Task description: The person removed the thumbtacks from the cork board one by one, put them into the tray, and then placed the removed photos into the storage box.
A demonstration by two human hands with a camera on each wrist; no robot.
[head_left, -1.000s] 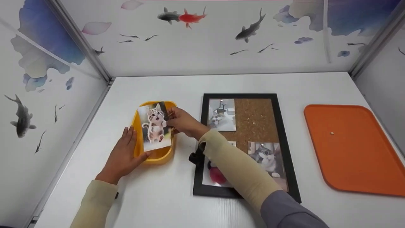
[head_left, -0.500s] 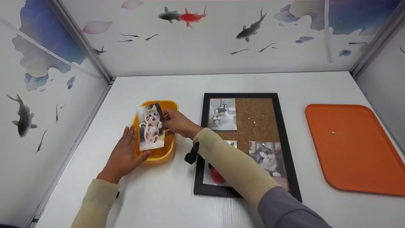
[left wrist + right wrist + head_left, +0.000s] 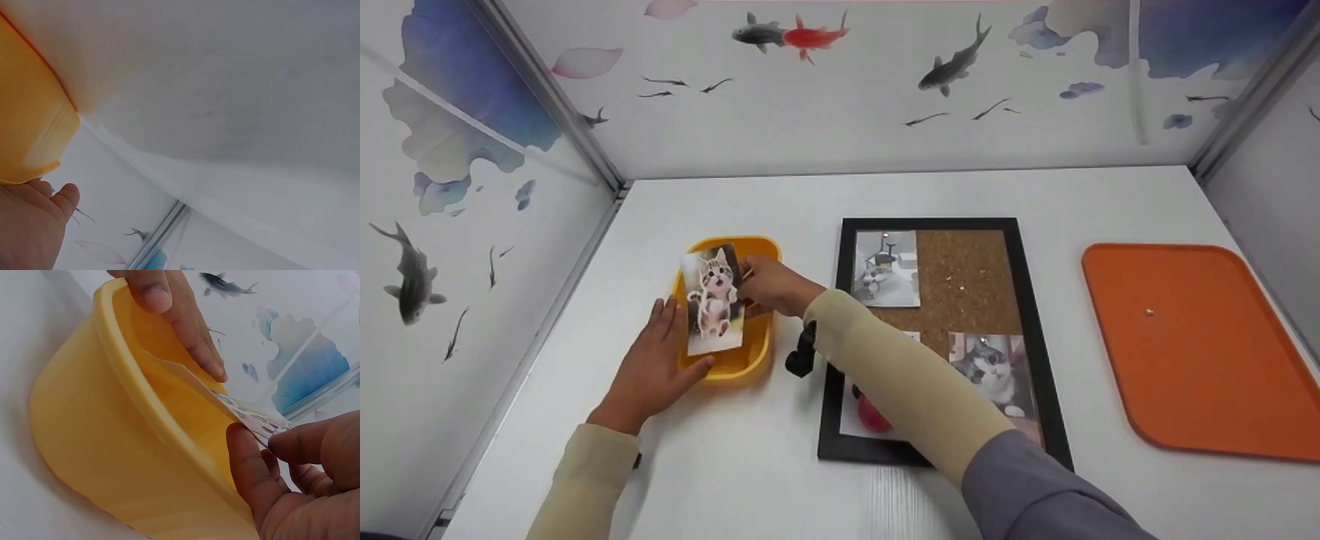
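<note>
A kitten photo [image 3: 715,304] slants inside the yellow plastic tub [image 3: 754,360], rising above its rim in the right wrist view. My right hand [image 3: 772,285] pinches the photo's right edge between thumb and fingers, as the right wrist view shows up close on the photo [image 3: 256,419]. At the tub's left side, my left hand [image 3: 649,367] rests against the rim with its fingers extended, the thumb lying over the near end. From the left wrist, that hand [image 3: 34,225] appears beside the tub's wall [image 3: 34,107].
Right of the tub lies a black-framed corkboard [image 3: 971,300] bearing several cat photos, partly covered by my right forearm. Small pins dot its bare cork. An orange tray [image 3: 1192,360] with one small pin [image 3: 1148,312] lies farther right. Printed panels enclose the white table [image 3: 735,472].
My right hand has moved slightly left with the kitten photo, which sits closer to the tub's left side. The left hand has kept its place.
</note>
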